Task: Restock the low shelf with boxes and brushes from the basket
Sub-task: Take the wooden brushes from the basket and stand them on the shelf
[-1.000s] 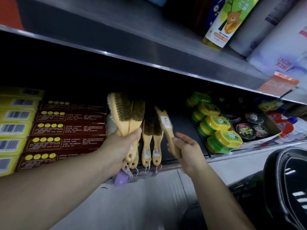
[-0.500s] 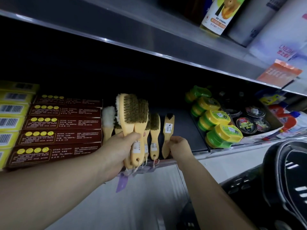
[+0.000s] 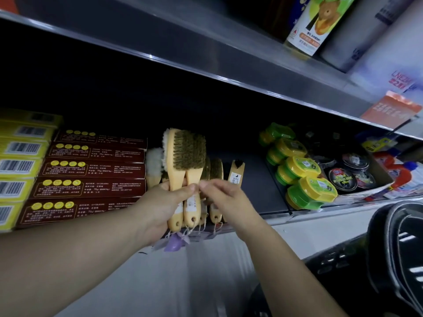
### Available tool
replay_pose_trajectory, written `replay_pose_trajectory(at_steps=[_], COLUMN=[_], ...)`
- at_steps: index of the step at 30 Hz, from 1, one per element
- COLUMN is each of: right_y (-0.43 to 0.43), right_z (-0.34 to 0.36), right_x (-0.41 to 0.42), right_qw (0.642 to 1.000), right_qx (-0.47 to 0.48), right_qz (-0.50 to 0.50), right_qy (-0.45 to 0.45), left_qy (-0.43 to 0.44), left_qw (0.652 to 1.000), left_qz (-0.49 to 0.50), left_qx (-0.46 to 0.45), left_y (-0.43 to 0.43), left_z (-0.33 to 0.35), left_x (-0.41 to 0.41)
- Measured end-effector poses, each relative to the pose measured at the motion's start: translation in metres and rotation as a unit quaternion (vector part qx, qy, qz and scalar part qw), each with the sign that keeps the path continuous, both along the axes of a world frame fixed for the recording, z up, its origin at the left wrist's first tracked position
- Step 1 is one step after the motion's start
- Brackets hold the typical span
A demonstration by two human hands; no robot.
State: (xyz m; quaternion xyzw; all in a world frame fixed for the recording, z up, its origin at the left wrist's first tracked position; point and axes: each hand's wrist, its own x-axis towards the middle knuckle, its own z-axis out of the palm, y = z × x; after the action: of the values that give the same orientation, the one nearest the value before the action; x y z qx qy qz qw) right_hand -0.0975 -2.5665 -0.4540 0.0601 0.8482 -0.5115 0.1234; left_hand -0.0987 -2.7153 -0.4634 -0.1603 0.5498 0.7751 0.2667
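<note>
Gripping two brushes (image 3: pixel 183 156) in left hand (image 3: pixel 160 209)

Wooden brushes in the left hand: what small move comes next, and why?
Probably the right hand pinches one of the wooden-handled bristle brushes from the left hand: it hovers at their handles, and the dark low shelf has bare room.

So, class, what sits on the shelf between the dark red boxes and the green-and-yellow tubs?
Head view: wooden brushes next to the boxes, then bare shelf up to the tubs.

Tan-handled brushes (image 3: pixel 183 161), maroon boxes (image 3: pixel 91 170) with yellow dots, green-yellow tins (image 3: pixel 297 170)
</note>
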Motion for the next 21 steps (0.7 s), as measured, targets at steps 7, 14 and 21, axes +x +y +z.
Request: replay_pose_trajectory(at_steps=[7, 14, 21], right_y=[0.013, 0.080, 0.087], right_z=[-0.001, -0.028, -0.044], right_x=[0.002, -0.009, -0.014], right_qw=[0.990, 0.937, 0.946], right_qx=[-0.120, 0.156, 0.235], right_qz=[-0.075, -0.312, -0.217], right_qy=[-0.005, 0.022, -0.048], left_qy=[-0.010, -0.001, -0.007], left_qw=[1.000, 1.000, 0.997], left_qz=[-0.009, -0.025, -0.075], left_qx=[0.014, -0.017, 0.022], left_y=[0.001, 0.002, 0.009], left_z=[0.005, 0.006, 0.006], left_x=[-0.003, -0.005, -0.001])
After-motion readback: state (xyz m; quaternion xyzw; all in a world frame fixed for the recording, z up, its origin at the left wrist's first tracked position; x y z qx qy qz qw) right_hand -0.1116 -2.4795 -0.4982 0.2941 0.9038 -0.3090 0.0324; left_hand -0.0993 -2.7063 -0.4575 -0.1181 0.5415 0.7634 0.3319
